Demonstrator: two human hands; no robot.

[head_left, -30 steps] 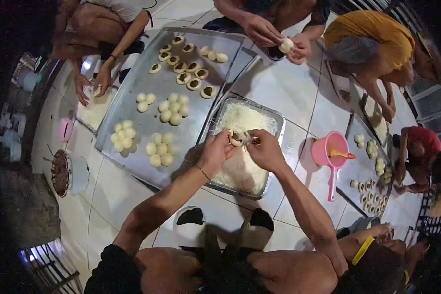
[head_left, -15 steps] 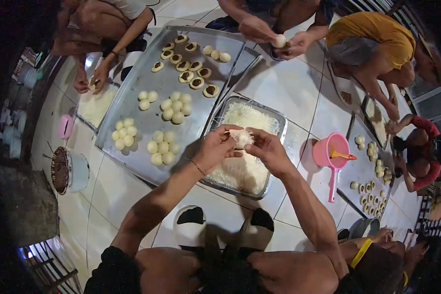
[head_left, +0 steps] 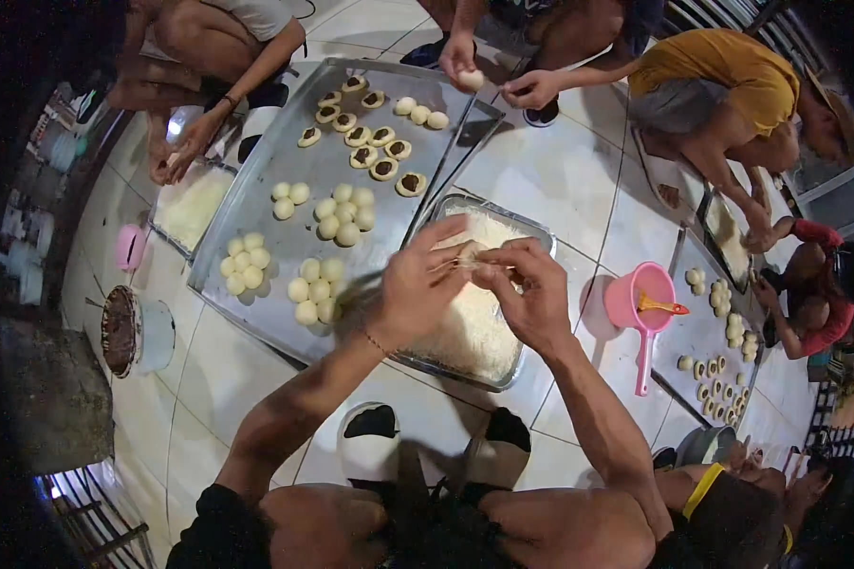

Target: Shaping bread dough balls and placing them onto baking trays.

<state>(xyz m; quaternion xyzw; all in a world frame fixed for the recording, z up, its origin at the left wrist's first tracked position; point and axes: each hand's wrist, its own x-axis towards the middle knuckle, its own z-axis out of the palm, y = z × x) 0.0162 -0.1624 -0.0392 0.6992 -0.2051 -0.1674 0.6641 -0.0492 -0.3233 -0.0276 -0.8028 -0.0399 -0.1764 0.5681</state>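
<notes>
A small pale dough piece (head_left: 468,254) with fine shreds on it is held between my two hands, partly covered by fingers. My left hand (head_left: 416,283) has its fingers bent around the left side, smeared by motion. From the right, my right hand (head_left: 529,284) pinches the piece with thumb and fingers. Just beneath both hands lies a metal tray (head_left: 510,384) full of pale shreds (head_left: 474,332) that look like grated cheese. The large baking sheet (head_left: 285,242) at the left carries plain dough balls (head_left: 318,289) in clusters and flattened rounds (head_left: 382,169) with dark filling.
A pink dipper (head_left: 626,296) holding an orange brush (head_left: 661,304) stands right of the shreds tray. A tub of dark filling (head_left: 120,330) and a pink container (head_left: 131,247) are at the left. Several people work around; one handles a dough ball (head_left: 471,80). Another dough-laden tray (head_left: 674,327) lies right.
My hands have turned the piece, and more of it is covered by my fingers. My left hand's fingers have risen and straightened somewhat. At the top, a co-worker's hands have moved apart.
</notes>
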